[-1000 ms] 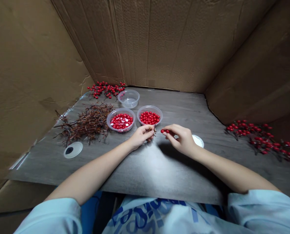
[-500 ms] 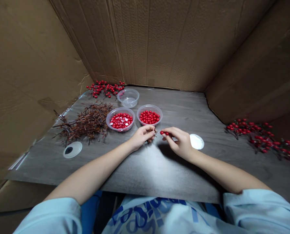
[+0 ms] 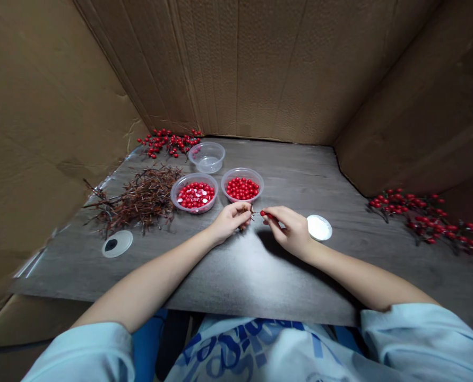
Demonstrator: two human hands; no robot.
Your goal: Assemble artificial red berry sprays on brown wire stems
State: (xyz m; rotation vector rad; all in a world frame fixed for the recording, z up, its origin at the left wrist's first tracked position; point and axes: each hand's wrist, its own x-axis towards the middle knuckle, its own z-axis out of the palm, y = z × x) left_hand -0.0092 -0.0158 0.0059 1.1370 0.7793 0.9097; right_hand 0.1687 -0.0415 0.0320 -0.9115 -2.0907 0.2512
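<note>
A glossy red berry [image 3: 263,213] sits pinched at the front of the right hand [image 3: 290,231], just beside the tip of a thin brown twig [image 3: 252,212] held in the left hand [image 3: 230,220]. Both sit low over the dark wood-grain board [image 3: 228,276], a little in front of the plastic tubs. The berry looks light, hard and slick, so it could easily roll out of a loose grip; a firm pinch, or a hold on any short stem it has, would be safest, though I can't make out a stem from here. The twig looks dry, wiry and probably brittle, best held close to the working end. The right fingers [image 3: 274,217] are drawn narrow around the berry, while the left fingers [image 3: 242,213] curl closed around the twig's lower part, hiding most of it.

Behind the hands, one clear tub [image 3: 242,200] holds loose red berries, and another [image 3: 194,208] holds red berries mixed with white bits. A third clear tub [image 3: 206,157] sits farther back. A heap of dry twigs [image 3: 135,199] lies to the left, with berry sprays [image 3: 168,142] at the back and more [image 3: 423,220] to the right.
</note>
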